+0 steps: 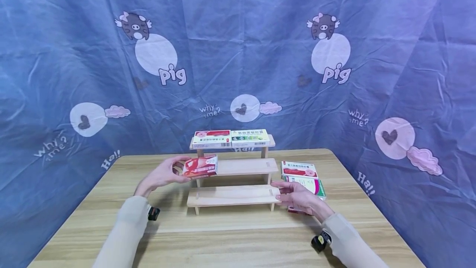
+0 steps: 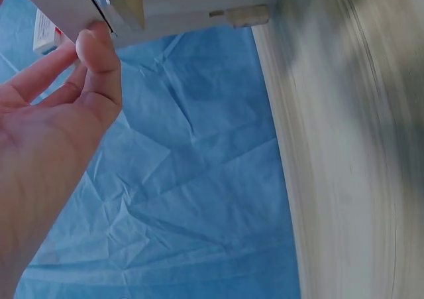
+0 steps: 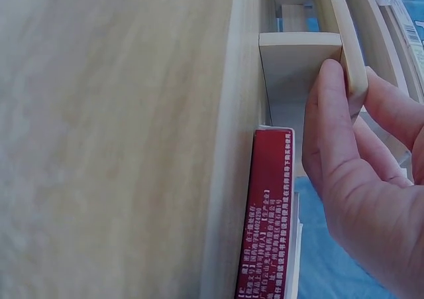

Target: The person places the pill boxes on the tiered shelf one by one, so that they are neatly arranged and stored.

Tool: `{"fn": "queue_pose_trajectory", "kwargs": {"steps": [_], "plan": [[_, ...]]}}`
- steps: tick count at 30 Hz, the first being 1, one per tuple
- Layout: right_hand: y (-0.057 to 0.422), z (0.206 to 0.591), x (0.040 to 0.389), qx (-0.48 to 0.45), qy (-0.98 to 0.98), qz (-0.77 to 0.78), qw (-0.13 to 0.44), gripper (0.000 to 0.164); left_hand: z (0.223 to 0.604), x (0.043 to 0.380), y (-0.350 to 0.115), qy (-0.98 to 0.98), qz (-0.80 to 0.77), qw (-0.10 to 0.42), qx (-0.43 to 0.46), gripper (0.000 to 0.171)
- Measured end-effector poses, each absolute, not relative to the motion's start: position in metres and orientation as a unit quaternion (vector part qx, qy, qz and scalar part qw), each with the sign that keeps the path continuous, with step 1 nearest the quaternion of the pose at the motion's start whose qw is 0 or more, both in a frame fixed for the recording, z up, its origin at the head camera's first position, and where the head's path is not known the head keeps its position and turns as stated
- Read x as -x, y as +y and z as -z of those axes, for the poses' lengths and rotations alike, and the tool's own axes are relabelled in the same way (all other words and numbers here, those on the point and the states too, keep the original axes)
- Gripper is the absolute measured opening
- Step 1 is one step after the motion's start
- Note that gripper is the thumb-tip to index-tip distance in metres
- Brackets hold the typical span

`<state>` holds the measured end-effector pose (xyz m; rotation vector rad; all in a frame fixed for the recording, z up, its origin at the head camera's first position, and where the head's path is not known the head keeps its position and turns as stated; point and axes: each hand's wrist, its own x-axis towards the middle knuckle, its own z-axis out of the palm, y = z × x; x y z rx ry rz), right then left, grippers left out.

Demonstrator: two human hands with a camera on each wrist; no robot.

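My left hand [image 1: 163, 173] pinches a red medicine box [image 1: 201, 166] at the left end of the middle step [image 1: 245, 166] of a three-tier wooden display stand. In the left wrist view the thumb and fingers of the left hand [image 2: 63, 107] hold the white end of the medicine box [image 2: 66, 10]. My right hand [image 1: 297, 197] grips the right end of the stand's bottom step [image 1: 234, 195]. From the right wrist, the right hand [image 3: 364, 160] has fingers on both faces of that board [image 3: 356, 80].
On the top step lie a red-and-white box [image 1: 212, 138] and a green-and-white box [image 1: 249, 136]. Right of the stand are another red-and-white box [image 1: 299, 170], a green-and-pink box [image 1: 306, 185] and a dark red box [image 3: 268, 213], partly behind my right hand. A blue curtain [image 1: 238, 53] hangs behind the table [image 1: 223, 243].
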<state>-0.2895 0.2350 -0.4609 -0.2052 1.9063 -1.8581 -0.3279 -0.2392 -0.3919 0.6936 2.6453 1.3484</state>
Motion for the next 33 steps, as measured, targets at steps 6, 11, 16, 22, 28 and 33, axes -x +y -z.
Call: {"fn": "queue_pose_trajectory", "kwargs": {"steps": [6, 11, 16, 22, 28, 33], "plan": [[0.235, 0.459, 0.289, 0.076, 0.690, 0.680, 0.236, 0.057, 0.392, 0.328, -0.229, 0.875, -0.430, 0.021, -0.223, 0.086], [0.235, 0.459, 0.289, 0.073, 0.684, 0.686, 0.239, 0.058, 0.394, 0.329, -0.222, 0.873, -0.441, 0.015, -0.208, 0.084], [0.235, 0.459, 0.288, 0.070, 0.683, 0.687, 0.240, 0.058, 0.396, 0.332, -0.217, 0.868, -0.450, 0.002, -0.208, 0.081], [0.235, 0.460, 0.288, 0.075, 0.677, 0.692, 0.240, 0.059, 0.398, 0.333, -0.212, 0.869, -0.446, -0.011, -0.212, 0.079], [0.236, 0.462, 0.288, 0.080, 0.677, 0.691, 0.239, 0.059, 0.400, 0.333, -0.208, 0.876, -0.437, -0.018, -0.205, 0.079], [0.236, 0.462, 0.288, 0.080, 0.682, 0.687, 0.237, 0.059, 0.402, 0.334, -0.205, 0.879, -0.432, -0.025, -0.201, 0.081]]}}
